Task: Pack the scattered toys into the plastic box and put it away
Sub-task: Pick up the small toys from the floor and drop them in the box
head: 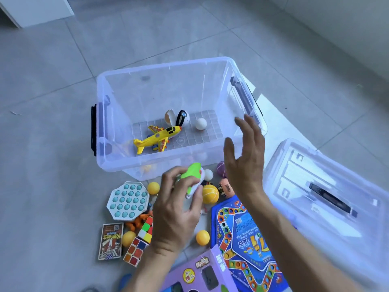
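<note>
The clear plastic box (147, 165) stood open on the grey tiled floor (42, 144), and inside it lay a yellow toy plane (156, 138), a white ball (200, 123) and an egg-shaped toy (177, 117). The left hand (176, 209) gripped a green and white toy (194, 179) with curled fingers just in front of the box's near wall, while the right hand (245, 159) hung over the near right corner of the box with fingers straight and spread, holding nothing. Around the hands other toys were scattered on the floor: an octagonal pop-it (127, 200), two puzzle cubes (140, 239), several yellow balls (203, 237), a blue game board (246, 239) and a purple package (202, 272), and the box lid (328, 197) lay to the right.
</note>
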Motion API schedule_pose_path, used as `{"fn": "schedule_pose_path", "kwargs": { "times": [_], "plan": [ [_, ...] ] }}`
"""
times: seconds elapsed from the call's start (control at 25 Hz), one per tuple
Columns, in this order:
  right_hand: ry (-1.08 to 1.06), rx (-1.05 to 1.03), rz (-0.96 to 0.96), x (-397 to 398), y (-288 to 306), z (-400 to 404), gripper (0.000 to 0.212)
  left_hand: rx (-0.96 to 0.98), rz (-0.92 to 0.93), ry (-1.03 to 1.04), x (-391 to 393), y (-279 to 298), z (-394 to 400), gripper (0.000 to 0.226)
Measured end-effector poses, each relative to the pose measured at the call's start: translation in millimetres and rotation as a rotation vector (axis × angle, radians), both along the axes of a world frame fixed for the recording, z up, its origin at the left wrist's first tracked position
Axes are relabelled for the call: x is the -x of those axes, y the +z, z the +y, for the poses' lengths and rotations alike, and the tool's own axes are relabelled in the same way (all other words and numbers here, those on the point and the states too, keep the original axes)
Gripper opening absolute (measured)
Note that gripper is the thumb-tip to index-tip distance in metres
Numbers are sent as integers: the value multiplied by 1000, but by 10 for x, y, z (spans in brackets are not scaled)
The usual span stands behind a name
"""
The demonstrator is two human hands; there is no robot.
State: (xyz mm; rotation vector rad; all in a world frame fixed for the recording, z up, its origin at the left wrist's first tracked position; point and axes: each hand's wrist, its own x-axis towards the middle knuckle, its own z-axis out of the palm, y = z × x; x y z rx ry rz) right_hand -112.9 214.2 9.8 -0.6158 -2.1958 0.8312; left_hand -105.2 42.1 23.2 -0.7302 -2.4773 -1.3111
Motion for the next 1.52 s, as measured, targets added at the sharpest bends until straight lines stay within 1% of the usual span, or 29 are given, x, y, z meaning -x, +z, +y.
{"fn": "schedule_pose_path", "kwargs": {
  "times": [0.04,0.08,0.16,0.24,0.28,0.32,0.36,0.4,0.48,0.52,0.56,0.64,0.76,0.8,0.84,0.96,1.04,1.08,1.12,1.16,1.24,1.28,1.32,1.4,1.44,1.52],
  "plan": [
    [-66,51,36,-214,-100,-27,42,-69,58,54,32,217,39,10],
    [-118,94,7,-441,-241,-67,43,-118,96,94,111,364,91,10],
    [-140,128,-183,-822,-545,-155,48,-146,106,141,365,460,208,13],
    [-44,108,-390,-997,-786,-165,56,-101,30,147,710,322,326,19],
    [9,105,-482,-1000,-854,-146,62,-43,-18,147,853,242,377,24],
    [55,100,-566,-963,-894,-116,68,37,-34,156,937,175,425,30],
    [98,91,-641,-894,-925,-85,73,119,-1,155,953,112,468,35],
    [134,74,-702,-818,-956,-61,76,174,71,125,909,51,503,37],
    [172,43,-768,-696,-1037,-27,79,186,189,-49,602,-97,531,35],
    [174,43,-782,-660,-1083,-9,79,209,192,-156,389,-221,527,36],
    [172,52,-789,-649,-1127,4,77,266,158,-244,181,-401,505,39],
    [179,37,-797,-651,-1205,36,67,444,65,-318,-61,-822,480,50],
    [175,-12,-782,-692,-1253,104,40,715,-260,-309,-110,-1257,532,65],
    [162,3,-771,-700,-1258,117,36,776,-329,-304,-95,-1332,555,66],
    [156,35,-763,-704,-1264,134,37,792,-361,-291,-73,-1392,589,64],
    [184,144,-730,-697,-1237,179,42,713,-383,-227,-27,-1354,652,54],
    [130,314,-635,-704,-1084,141,41,630,-432,-204,-56,-1161,560,47],
    [95,405,-551,-736,-979,97,42,537,-425,-203,-105,-1042,467,45],
    [75,451,-434,-788,-859,40,44,429,-385,-203,-156,-886,361,45],
    [77,427,-303,-820,-699,-19,46,327,-302,-199,-173,-696,277,46],
    [129,302,-84,-781,-356,-96,49,124,-70,-174,-63,-326,262,49],
    [148,256,-5,-689,-183,-111,50,50,11,-149,52,-110,307,50],
    [146,228,58,-558,-5,-120,51,-2,51,-117,198,96,370,50],
    [108,191,126,-227,295,-77,51,-30,27,-35,545,392,500,50],
    [107,182,125,-52,384,-35,51,7,-15,3,718,446,531,51],
    [149,156,35,200,450,84,53,194,-106,6,987,379,527,58]
  ]
}}
